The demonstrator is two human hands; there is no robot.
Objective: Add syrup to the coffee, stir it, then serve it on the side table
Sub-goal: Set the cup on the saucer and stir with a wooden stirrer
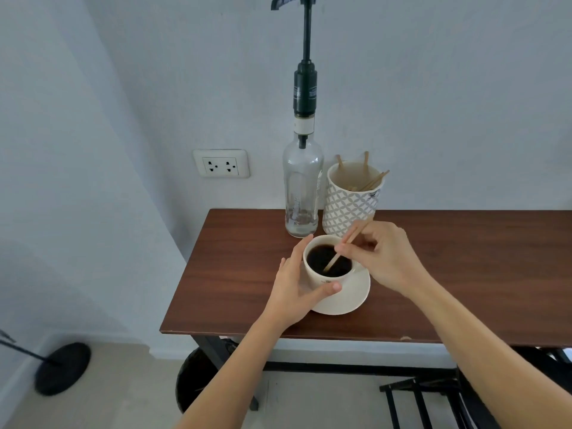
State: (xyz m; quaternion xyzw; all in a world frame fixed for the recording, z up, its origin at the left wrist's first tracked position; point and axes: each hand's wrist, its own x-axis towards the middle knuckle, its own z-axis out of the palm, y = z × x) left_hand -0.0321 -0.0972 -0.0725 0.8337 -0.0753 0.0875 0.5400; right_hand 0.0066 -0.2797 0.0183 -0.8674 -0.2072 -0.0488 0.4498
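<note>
Right hand (382, 258) pinches wooden stirrer (339, 253) in coffee cup (328, 264); left hand (298, 287) grips cup; vigorous stirring risks slopping onto saucer (356, 297)

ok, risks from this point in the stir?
1. The coffee sits high in the cup, so the stirrer in the right hand could slop it onto the saucer.
2. The syrup bottle stands tall just behind; the left hand might knock it.
</note>
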